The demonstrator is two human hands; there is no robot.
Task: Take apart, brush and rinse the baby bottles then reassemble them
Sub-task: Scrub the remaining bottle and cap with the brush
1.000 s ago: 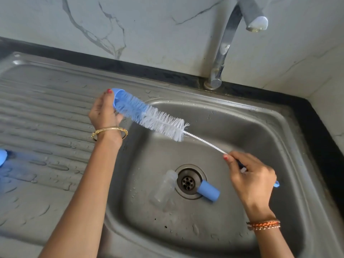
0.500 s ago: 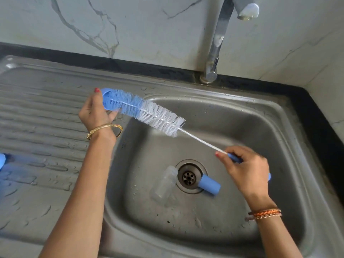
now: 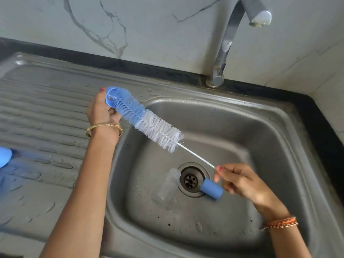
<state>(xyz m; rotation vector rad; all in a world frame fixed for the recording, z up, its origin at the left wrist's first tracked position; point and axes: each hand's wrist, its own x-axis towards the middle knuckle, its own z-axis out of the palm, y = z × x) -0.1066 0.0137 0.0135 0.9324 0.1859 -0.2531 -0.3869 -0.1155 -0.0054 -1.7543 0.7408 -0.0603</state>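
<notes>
My left hand grips a small blue bottle part above the sink's left rim. The blue end of a long blue-and-white bottle brush is pushed into that part. My right hand holds the brush by its handle end, with the twisted wire stem running up to the bristles. Down in the steel sink, a clear bottle body lies on its side left of the drain. A blue cap lies just right of the drain, under my right hand's fingers.
A chrome tap stands behind the basin, its spout high at the right and dry. The ribbed draining board stretches left, wet with drops. A blurred blue object sits at its left edge. Marble wall lies behind.
The brush has slid back and forth inside the blue part. My right hand has shifted lower and nearer the drain, and its grip now hides the blue handle. Bottle and cap have stayed put.
</notes>
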